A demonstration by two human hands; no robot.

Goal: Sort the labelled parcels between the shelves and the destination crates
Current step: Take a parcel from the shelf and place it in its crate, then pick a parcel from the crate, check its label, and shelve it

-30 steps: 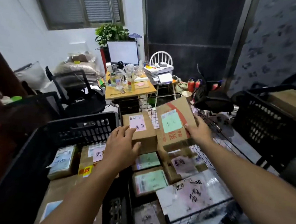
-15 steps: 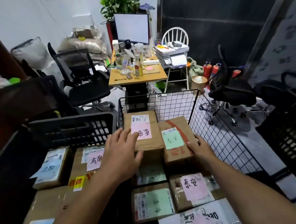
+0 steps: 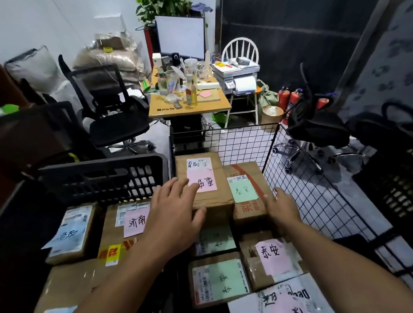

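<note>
In the black plastic crate (image 3: 100, 177) on the left lie two brown cartons side by side. One is a blue-labelled parcel (image 3: 70, 233) under clear film. To its right is a pink-noted parcel (image 3: 132, 223) with a white shipping slip and a yellow sticker at its near end. Both run lengthwise away from the person.

The left hand (image 3: 172, 214) reaches forward across the crate's edge, palm down. It rests on the near left part of the pink-labelled carton (image 3: 210, 199). Its fingers are spread and almost straight on the carton's top, their tips at the pink label, and the thumb lies along the top front edge. This carton is plain brown card with a white slip above a pink handwritten note whose writing faces away. It sits high at the far end of the wire basket (image 3: 298, 175), on top of other parcels, with its long axis pointing away from the person.

Touching its right side is the green-labelled carton (image 3: 244, 173), which has a red tape stripe and red print. It lies flat and also points away. The right hand (image 3: 281, 207) is against this carton's near right corner. The thumb is on the top edge and the index finger is straight along the right side. The other fingers are hidden, so I cannot tell how they lie.
</note>
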